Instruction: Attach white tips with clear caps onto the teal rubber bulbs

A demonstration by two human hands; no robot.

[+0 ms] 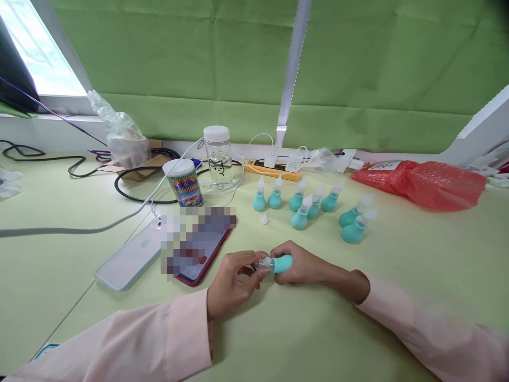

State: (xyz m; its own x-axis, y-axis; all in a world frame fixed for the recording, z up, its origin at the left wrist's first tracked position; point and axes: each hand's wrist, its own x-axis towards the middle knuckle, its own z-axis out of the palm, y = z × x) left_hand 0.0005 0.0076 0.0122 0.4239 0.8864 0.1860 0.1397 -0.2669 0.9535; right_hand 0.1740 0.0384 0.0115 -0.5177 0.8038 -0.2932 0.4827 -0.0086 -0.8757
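My right hand [302, 265] grips the teal rubber bulb [283, 263] of a small aspirator, lying sideways just above the pale green table [318, 329]. My left hand [233, 281] pinches its clear tip [264, 262] with thumb and fingers. Behind my hands stand several finished teal bulbs with clear tips [302, 204], two of them [353, 225] tilted at the right. One loose clear tip [264, 219] lies on the table in front of that group.
Two phones [131, 257] lie left of my hands. A printed can [183, 183] and a clear jar with a white lid [218, 156] stand behind them, among cables and a power strip [274, 168]. A red plastic bag [425, 183] lies at the far right.
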